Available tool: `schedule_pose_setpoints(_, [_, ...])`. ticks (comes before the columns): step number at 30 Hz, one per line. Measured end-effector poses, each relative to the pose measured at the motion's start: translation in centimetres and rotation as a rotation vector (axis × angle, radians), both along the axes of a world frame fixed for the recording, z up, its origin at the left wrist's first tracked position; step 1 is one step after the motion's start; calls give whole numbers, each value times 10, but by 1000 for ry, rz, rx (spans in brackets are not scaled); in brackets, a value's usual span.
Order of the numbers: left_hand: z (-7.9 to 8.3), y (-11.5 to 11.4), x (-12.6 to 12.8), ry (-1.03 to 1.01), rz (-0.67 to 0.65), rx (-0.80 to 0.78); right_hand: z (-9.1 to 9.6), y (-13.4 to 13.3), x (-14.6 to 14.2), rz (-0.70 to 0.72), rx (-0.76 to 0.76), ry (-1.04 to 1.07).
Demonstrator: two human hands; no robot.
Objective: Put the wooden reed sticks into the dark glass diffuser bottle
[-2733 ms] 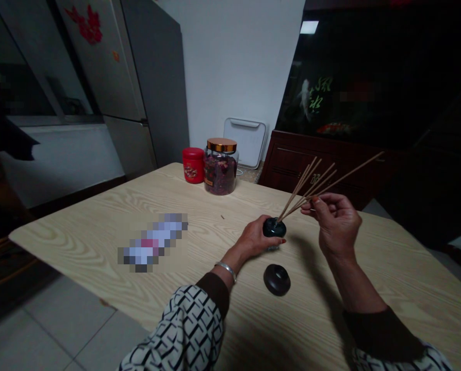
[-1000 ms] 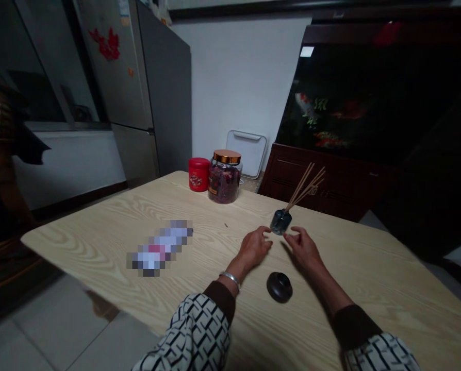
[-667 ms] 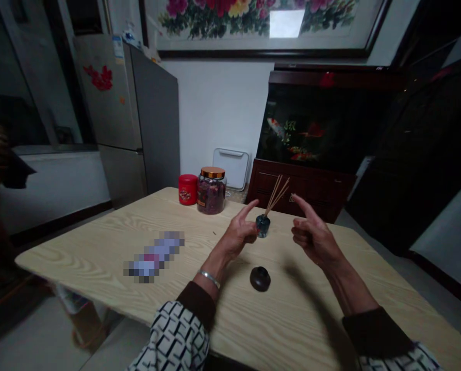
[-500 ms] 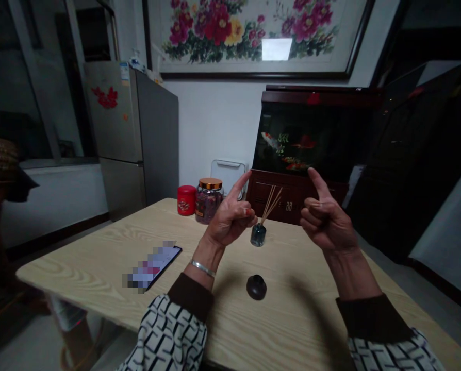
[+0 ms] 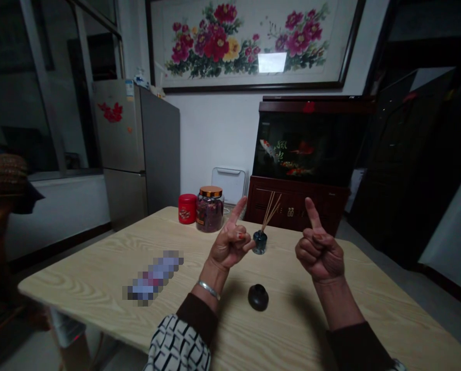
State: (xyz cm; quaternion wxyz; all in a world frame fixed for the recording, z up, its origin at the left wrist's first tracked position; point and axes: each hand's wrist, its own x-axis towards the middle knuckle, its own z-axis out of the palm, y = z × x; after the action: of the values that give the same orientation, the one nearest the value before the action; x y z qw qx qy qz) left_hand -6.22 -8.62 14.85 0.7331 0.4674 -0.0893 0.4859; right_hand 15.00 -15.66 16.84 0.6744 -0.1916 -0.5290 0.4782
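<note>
Both my hands are up off the tabletop (image 5: 110, 260) now, index fingers stretched upward and the other fingers folded in toward the palms; I see nothing held in either. A few seconds ago my left hand (image 5: 230, 245) was wrapped around the small glass bottle (image 5: 260, 244) while my right hand (image 5: 319, 252) had hold of thin sticks (image 5: 269, 212), one of them slanting well out from the rest. Since then both hands have come away, and the sticks stand together in the bottle's neck in a narrow fan, leaning to the right.

The bottle stands upright near the far edge of the tabletop, right of its middle. From my view the left hand's folded fingers come right against its left side, and I can't tell whether they touch. The right hand is apart from it, over the right part of the tabletop. The round dark cap (image 5: 258, 298) lies closer to the near edge, where it was before. The red canister (image 5: 187, 210) and copper-lidded jar (image 5: 210, 214) remain side by side by the far left corner. My view has tilted up, bringing in the framed flower painting (image 5: 215, 46).
</note>
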Motion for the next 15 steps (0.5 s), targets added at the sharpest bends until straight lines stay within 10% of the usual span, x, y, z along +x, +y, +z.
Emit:
schedule_pose_setpoints(8, [-23, 22, 3, 37, 37, -90, -21, 25, 14, 27, -92, 74])
schedule_pose_setpoints(15, [-99, 79, 23, 656, 516, -305, -109, 133, 28, -591, -464, -591])
